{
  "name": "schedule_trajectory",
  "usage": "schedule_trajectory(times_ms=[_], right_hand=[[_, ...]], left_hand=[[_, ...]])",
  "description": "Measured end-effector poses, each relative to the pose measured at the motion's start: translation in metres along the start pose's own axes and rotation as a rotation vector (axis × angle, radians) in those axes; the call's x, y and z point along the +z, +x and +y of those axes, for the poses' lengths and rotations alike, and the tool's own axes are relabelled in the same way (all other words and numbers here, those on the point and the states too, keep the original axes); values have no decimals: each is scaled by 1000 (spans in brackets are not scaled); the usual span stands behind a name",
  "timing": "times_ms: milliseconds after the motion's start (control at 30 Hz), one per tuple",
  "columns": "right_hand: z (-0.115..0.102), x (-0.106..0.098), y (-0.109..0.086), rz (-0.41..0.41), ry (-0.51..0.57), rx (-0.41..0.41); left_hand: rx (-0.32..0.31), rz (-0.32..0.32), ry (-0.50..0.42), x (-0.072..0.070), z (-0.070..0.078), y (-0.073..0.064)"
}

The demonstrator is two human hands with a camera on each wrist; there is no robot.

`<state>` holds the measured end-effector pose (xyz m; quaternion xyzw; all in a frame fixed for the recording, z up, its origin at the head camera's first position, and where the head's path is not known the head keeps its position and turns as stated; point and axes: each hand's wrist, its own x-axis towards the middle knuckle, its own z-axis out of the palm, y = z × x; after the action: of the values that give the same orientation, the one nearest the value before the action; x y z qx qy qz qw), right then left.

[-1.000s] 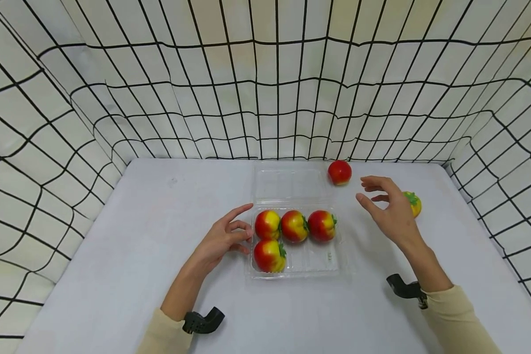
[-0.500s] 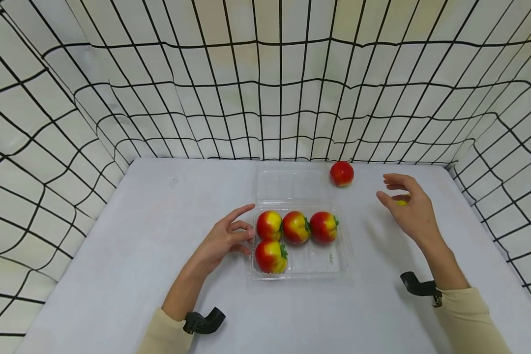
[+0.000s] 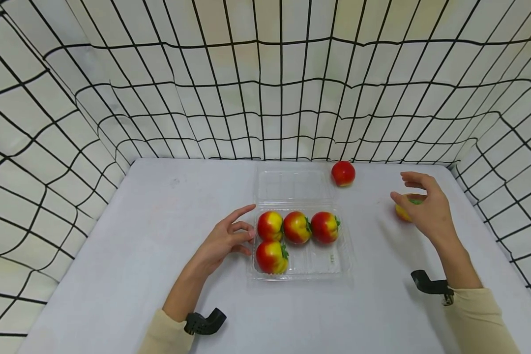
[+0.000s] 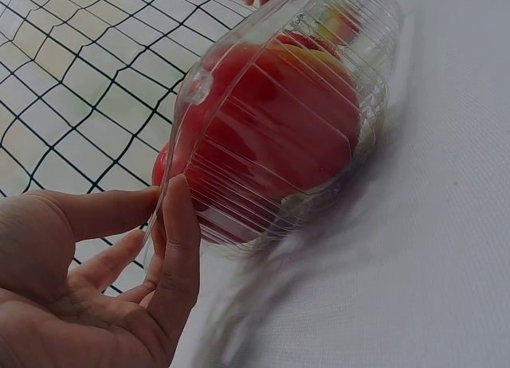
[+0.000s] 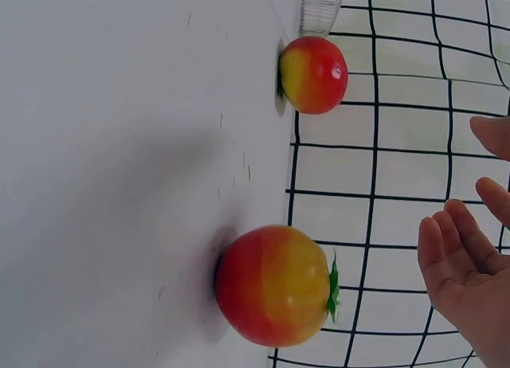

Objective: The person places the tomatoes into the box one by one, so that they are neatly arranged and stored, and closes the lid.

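Observation:
My left hand [image 3: 223,240] pinches the left rim of a clear plastic clamshell box [image 3: 314,260] between thumb and fingers, as the left wrist view shows. Inside the box, three red-and-yellow round fruits with green leafy tops fill the back row, the middle one [image 3: 296,227] among them. One more fruit [image 3: 272,257] sits at the front left. My right hand [image 3: 431,211] hovers with spread fingers over a loose fruit [image 5: 275,287], which it partly covers in the head view. That fruit rests on the table, apart from the fingers in the right wrist view.
Another fruit [image 3: 342,173], red side up, lies at the table's back, beside the box's opened lid [image 3: 294,183]. Black netting [image 3: 280,83] over pale walls surrounds the white table [image 3: 128,275] at the back and sides.
My right hand has moved rightward to above the loose fruit at the right. My left hand has kept its grip on the box, and the fruits have stayed in place.

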<state>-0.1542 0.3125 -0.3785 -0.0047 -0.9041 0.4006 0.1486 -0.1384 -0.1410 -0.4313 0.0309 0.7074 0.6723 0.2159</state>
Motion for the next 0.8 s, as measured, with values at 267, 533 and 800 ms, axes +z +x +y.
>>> schedule_trajectory(times_ms=[267,533,800], right_hand=[[7,-10,2,-23,-55,46],[16,-17,3,-54,-104,49],[26,-24,3,-89,-134,45]], left_hand=[[-3,5,2,0,0,0],[0,-1,-9,0,0,0],[9,-7,-20,0,1,-1]])
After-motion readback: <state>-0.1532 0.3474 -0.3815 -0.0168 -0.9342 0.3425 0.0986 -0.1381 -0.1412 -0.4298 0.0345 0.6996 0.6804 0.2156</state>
